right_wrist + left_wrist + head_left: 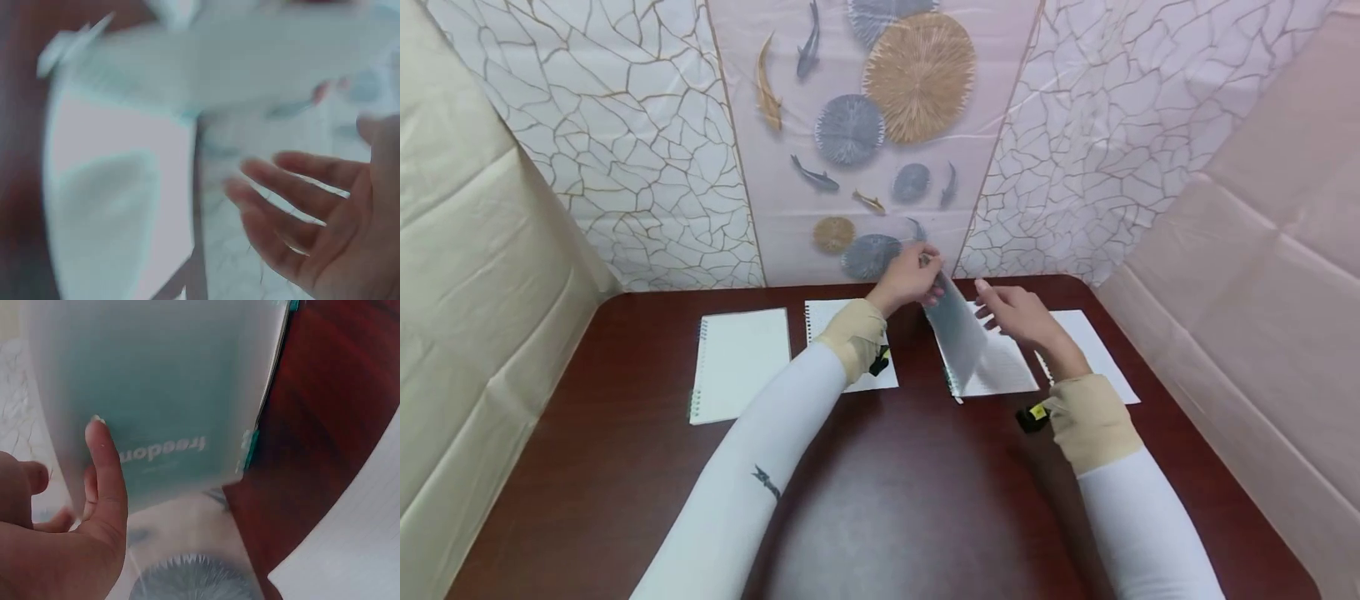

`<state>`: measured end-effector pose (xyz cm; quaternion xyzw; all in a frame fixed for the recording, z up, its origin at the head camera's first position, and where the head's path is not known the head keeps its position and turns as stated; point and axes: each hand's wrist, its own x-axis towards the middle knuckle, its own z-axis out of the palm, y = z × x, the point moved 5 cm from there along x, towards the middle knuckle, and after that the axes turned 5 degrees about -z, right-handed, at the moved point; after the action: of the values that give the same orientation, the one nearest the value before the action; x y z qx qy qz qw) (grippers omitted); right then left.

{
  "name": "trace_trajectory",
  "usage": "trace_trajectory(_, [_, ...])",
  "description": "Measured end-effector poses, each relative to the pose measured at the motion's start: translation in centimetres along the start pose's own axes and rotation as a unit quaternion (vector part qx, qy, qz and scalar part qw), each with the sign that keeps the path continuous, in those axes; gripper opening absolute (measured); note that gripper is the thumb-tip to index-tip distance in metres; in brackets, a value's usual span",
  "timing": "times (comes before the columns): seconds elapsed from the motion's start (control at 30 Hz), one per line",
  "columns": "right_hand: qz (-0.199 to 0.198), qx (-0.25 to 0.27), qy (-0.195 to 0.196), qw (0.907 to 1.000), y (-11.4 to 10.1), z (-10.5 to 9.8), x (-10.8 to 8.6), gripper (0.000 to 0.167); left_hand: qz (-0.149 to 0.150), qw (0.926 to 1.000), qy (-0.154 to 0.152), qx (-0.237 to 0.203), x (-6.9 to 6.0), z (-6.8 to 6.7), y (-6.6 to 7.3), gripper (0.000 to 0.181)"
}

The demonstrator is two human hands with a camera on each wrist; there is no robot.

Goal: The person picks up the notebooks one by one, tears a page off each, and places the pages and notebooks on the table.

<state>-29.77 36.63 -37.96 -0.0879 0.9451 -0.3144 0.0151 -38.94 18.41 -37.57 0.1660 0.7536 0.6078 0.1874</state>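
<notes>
My left hand (912, 279) holds the free end of a spiral notebook's translucent cover (957, 325), raised steeply above its white pages (1003, 367). In the left wrist view, one finger lies across the greenish cover (169, 381), which bears the word "freedom" upside down; other fingers are at its edge. Just right of the cover, my right hand (1018, 315) hovers over the notebook, holding nothing. Its fingers are spread and slightly bent in the right wrist view, apart from the blurred cover (262, 62).
On the dark red table (917, 500), an open notebook (745, 358) lies at the left. White spiral-edged pages (872, 379) lie partly under my left forearm. More white pages (1097, 350) lie at the right. A patterned curtain (880, 150) hangs behind the table.
</notes>
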Motion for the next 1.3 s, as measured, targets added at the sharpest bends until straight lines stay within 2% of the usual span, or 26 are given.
trace_trajectory(0.07, [0.024,0.072,-0.004,0.9971,-1.0,-0.7,0.0,0.066,0.02,0.9995,-0.009,0.023,-0.1,0.9,0.0,0.056])
trace_trajectory(0.1, [0.032,0.091,-0.008,0.9953,-1.5,-1.0,-0.1,0.061,0.024,0.9989,-0.016,0.037,-0.1,1.3,-0.1,0.062])
trace_trajectory(0.17, [0.041,0.082,-0.004,0.9958,-2.0,-1.8,-0.5,0.047,0.039,0.9927,-0.025,0.111,-0.3,2.0,-0.3,0.069])
trace_trajectory(0.2, [0.044,0.067,0.001,0.9968,-2.0,-2.3,-0.7,0.041,0.048,0.9848,-0.034,0.164,-0.4,2.5,-0.6,0.07])
trace_trajectory(0.23, [0.047,0.049,0.008,0.9977,-2.0,-2.7,-0.9,0.036,0.05,0.9719,-0.042,0.226,-0.6,3.0,-0.9,0.069])
trace_trajectory(0.27, [0.051,0.028,0.015,0.9982,-1.9,-3.0,-1.1,0.033,0.037,0.9556,-0.054,0.287,-0.6,3.7,-1.5,0.071])
trace_trajectory(0.3, [0.055,0.006,0.022,0.9982,-1.6,-3.3,-1.4,0.03,0.029,0.9356,-0.062,0.346,-0.9,4.3,-2.0,0.072])
trace_trajectory(0.33, [0.062,-0.016,0.026,0.9976,-1.2,-3.5,-1.6,0.029,0.024,0.9126,-0.069,0.402,-1.3,5.0,-2.5,0.075])
trace_trajectory(0.37, [0.069,-0.028,0.029,0.9968,-0.8,-3.6,-1.9,0.028,0.016,0.8929,-0.082,0.442,-1.6,5.7,-3.0,0.078])
trace_trajectory(0.43, [0.078,-0.048,0.032,0.9953,0.4,-3.8,-2.3,0.028,-0.007,0.8648,-0.103,0.492,-2.4,6.9,-4.2,0.088])
trace_trajectory(0.47, [0.083,-0.055,0.034,0.9945,1.1,-3.8,-2.5,0.027,-0.018,0.856,-0.11,0.505,-2.8,7.4,-4.7,0.094])
trace_trajectory(0.57, [0.095,-0.07,0.033,0.9924,3.8,-3.4,-3.2,0.027,-0.01,0.8387,-0.12,0.531,-3.8,8.1,-5.6,0.105])
trace_trajectory(0.67, [0.095,-0.084,0.027,0.9915,6.5,-2.5,-3.6,0.028,-0.011,0.8203,-0.13,0.557,-4.6,8.2,-6.3,0.109])
trace_trajectory(0.77, [0.08,-0.103,0.014,0.9913,8.3,-1.1,-3.3,0.03,-0.022,0.8058,-0.13,0.577,-5.0,7.7,-6.6,0.105])
trace_trajectory(0.9, [0.066,-0.11,-0.006,0.9917,9.7,0.7,-2.6,0.03,-0.029,0.7995,-0.127,0.586,-5.5,7.0,-6.5,0.104])
trace_trajectory(0.93, [0.063,-0.111,-0.011,0.9918,9.9,1.0,-2.4,0.03,-0.033,0.796,-0.126,0.591,-5.6,6.8,-6.5,0.104])
trace_trajectory(1.0, [0.06,-0.115,-0.025,0.9912,10.3,1.6,-2.2,0.032,-0.028,0.7951,-0.129,0.592,-5.7,6.7,-6.4,0.105])
trace_trajectory(1.1, [0.067,-0.131,-0.034,0.9885,10.8,1.9,-2.4,0.034,-0.022,0.7878,-0.135,0.601,-5.6,6.8,-6.4,0.106])
trace_trajectory(1.2, [0.089,-0.156,-0.024,0.9834,11.0,1.5,-2.7,0.036,-0.011,0.7875,-0.143,0.599,-5.1,6.9,-6.6,0.106])
trace_trajectory(1.3, [0.103,-0.176,0.007,0.9789,10.1,0.6,-2.8,0.04,0.001,0.7999,-0.131,0.586,-4.1,7.0,-7.1,0.102])
